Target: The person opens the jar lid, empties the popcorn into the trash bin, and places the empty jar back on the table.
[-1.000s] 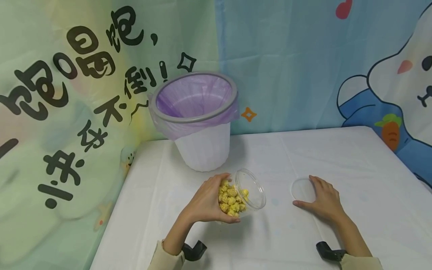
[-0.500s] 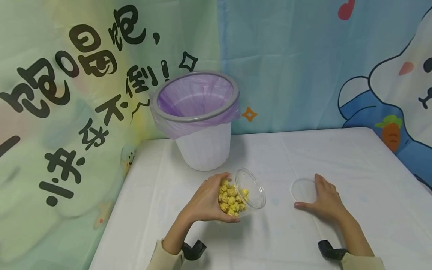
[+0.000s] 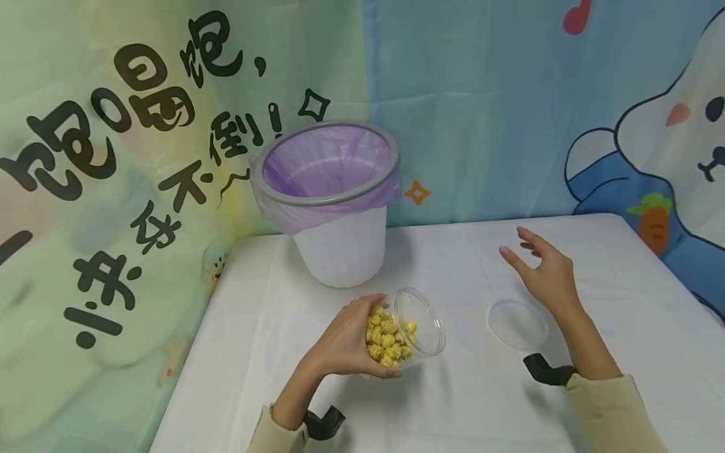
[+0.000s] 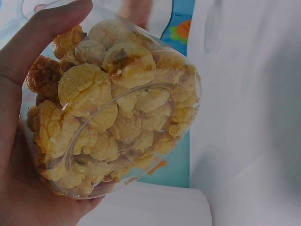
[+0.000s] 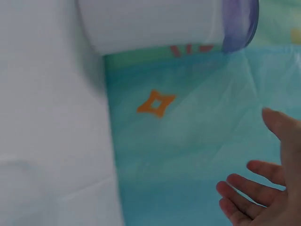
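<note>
My left hand [image 3: 352, 340] grips a clear plastic jar [image 3: 428, 358] around its body, tilted with its uncovered mouth toward the right. Yellow popcorn [image 3: 387, 336] fills the lower part of the jar. Seen close in the left wrist view, the popcorn [image 4: 117, 108] presses against the clear bottom, and the thumb and fingers wrap the side. A round clear lid [image 3: 517, 324] lies flat on the white table. Above and beyond it, my right hand [image 3: 546, 274] hangs in the air with fingers spread and nothing held; the right wrist view shows the same hand [image 5: 268, 183].
A white bin [image 3: 345, 245] with a grey rim and purple liner stands at the back of the white-covered table [image 3: 464, 402], behind the jar. Printed cloth backdrops [image 3: 481, 113] rise along the back and left sides.
My right hand has left the lid, rising and moving away from me; the lid stays on the table. The left hand holds the popcorn jar almost unmoved.
</note>
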Demonstrator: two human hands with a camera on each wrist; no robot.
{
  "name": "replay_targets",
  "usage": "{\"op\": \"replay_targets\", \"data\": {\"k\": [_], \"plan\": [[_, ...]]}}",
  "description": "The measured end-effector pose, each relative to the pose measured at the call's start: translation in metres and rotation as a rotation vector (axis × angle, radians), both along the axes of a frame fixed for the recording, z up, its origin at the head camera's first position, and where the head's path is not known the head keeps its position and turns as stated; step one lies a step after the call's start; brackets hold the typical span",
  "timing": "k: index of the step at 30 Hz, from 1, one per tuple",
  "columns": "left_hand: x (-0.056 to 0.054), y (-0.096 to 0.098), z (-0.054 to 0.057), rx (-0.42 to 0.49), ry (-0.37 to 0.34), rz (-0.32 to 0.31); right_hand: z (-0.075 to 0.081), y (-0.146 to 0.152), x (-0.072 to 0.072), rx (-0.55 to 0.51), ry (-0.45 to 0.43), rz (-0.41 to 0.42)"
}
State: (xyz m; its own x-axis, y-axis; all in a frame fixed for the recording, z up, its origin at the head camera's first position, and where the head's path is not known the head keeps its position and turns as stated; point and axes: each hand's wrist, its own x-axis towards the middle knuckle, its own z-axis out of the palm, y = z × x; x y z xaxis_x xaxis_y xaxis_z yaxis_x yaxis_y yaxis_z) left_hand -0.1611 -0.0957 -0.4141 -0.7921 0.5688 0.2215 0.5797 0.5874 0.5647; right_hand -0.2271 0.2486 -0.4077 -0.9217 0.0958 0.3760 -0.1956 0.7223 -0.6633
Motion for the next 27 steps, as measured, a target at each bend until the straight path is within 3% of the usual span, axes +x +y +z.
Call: {"op": "replay_targets", "data": {"k": [5,8,11,17,27], "plan": [[0.002,0.000,-0.002,0.006,-0.006,0.003,0.051,-0.032,-0.026,-0.167,0.184,0.034],[0.002,0.000,-0.003,0.002,-0.004,0.007,0.079,-0.053,-0.041,-0.235,0.214,0.094],[0.003,0.001,-0.004,0.002,-0.002,0.006,0.098,-0.074,-0.056,-0.278,0.206,0.172],[0.003,0.000,-0.004,0.003,-0.007,0.013,0.110,-0.115,-0.083,-0.284,0.191,0.296],[0.005,-0.003,-0.003,0.004,-0.001,0.027,0.107,-0.147,-0.104,-0.237,0.109,0.358]]}}
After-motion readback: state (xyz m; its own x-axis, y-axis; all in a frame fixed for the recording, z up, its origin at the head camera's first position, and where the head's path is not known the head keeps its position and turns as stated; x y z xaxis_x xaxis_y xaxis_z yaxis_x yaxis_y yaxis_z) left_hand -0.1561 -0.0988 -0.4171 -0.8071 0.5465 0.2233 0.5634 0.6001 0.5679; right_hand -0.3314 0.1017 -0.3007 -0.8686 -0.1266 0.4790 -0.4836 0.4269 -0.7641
